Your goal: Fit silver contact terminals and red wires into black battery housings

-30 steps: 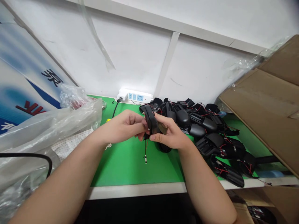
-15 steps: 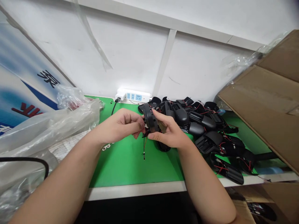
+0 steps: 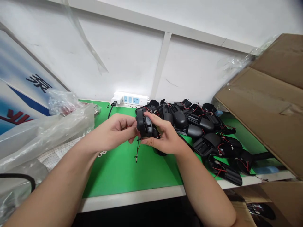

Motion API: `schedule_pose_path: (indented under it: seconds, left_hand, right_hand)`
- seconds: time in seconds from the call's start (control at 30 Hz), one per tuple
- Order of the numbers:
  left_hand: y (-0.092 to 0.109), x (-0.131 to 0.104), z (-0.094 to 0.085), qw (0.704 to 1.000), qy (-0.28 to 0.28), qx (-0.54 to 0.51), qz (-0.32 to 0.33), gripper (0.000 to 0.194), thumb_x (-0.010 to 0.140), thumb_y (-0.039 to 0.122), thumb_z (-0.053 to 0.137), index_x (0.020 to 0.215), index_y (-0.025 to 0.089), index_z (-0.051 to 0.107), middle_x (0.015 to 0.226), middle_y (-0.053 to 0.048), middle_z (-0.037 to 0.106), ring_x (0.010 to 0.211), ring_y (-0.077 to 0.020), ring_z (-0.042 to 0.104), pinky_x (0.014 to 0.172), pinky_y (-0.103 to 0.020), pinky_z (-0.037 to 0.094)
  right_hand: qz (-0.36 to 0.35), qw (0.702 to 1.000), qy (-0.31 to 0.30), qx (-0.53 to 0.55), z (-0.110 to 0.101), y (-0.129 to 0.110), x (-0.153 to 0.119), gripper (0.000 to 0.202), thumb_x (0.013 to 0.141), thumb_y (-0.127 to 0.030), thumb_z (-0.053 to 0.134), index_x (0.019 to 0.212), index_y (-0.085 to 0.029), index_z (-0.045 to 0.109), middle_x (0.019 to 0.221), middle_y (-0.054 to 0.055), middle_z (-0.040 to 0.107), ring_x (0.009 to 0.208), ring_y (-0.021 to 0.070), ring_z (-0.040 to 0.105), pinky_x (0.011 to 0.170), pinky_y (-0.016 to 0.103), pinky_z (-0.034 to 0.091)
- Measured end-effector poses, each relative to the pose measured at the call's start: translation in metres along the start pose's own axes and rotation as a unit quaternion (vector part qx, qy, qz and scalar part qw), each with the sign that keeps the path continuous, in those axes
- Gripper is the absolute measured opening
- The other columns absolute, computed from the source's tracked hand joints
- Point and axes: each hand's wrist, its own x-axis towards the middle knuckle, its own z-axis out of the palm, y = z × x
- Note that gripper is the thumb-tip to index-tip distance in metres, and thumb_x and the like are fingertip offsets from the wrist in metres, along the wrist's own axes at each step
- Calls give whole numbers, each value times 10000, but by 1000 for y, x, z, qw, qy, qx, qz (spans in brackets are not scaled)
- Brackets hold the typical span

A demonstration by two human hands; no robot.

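Observation:
In front of me, above the green mat (image 3: 118,176), my right hand (image 3: 163,134) grips a round black plastic part (image 3: 143,124) by its right side, thumb below and fingers above. A greyish rounded face of the part shows toward the right hand. My left hand (image 3: 120,130) is closed, its fingertips pinched against the part's left side; what lies between them is hidden. Thin red and black wires (image 3: 137,149) hang below the part, ending in a small connector. Just behind the right hand lies a heap of black plastic housings (image 3: 181,116) with red wires.
A white power strip (image 3: 132,99) with a plugged-in black cable stands by the wall. Plastic bags (image 3: 71,126) and a printed sheet (image 3: 59,151) lie at left, small white pieces (image 3: 102,154) near the left wrist. A cardboard box (image 3: 262,104) leans in at right.
The black part has turned in my hands, so more of its greyish face shows. My view has shifted slightly; both hands keep their hold.

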Motion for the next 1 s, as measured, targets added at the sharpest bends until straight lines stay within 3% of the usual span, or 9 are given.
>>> schedule_pose_path:
  seconds: [0.23, 0.47, 0.67, 0.83, 1.0]
  left_hand:
    - [2, -2, 3, 999, 6, -37, -3, 259, 886, 318, 738, 706, 158, 644, 607, 29, 523, 533, -70, 415, 494, -169, 342]
    - [7, 2, 7, 998, 27, -54, 13, 294, 863, 270, 675, 602, 161, 596, 524, 29, 527, 483, -69, 432, 462, -164, 334]
    - [2, -2, 0, 995, 29, 61, 73, 278, 898, 211, 581, 628, 159, 626, 540, 16, 570, 502, -88, 493, 486, -186, 376]
    - [8, -9, -4, 961, 42, 193, 194, 243, 908, 100, 541, 690, 151, 637, 573, 25, 546, 510, -72, 444, 498, -207, 352]
    - [16, -13, -7, 939, 35, 253, 229, 246, 944, 101, 530, 743, 141, 666, 657, -12, 629, 568, -90, 516, 543, -236, 383]
  right_hand:
    - [-27, 999, 41, -1, 10, -7, 2, 672, 891, -414, 847, 1490, -222, 608, 1407, 126, 690, 1311, 258, 661, 1183, 419, 513]
    - [21, 999, 39, 5, 13, -9, 2, 733, 876, -573, 814, 1467, -188, 613, 1349, 137, 712, 1281, 284, 663, 1180, 461, 513]
    - [-10, 999, 37, 1, 15, -7, 2, 691, 891, -537, 811, 1471, -220, 610, 1334, 125, 714, 1253, 273, 679, 1152, 448, 534]
    - [-1, 999, 33, 6, 15, -6, 2, 713, 894, -535, 811, 1498, -225, 594, 1389, 131, 699, 1313, 281, 657, 1191, 465, 508]
    - [11, 999, 32, -11, 11, -8, 2, 737, 886, -564, 810, 1501, -219, 594, 1419, 135, 692, 1347, 291, 644, 1207, 474, 499]
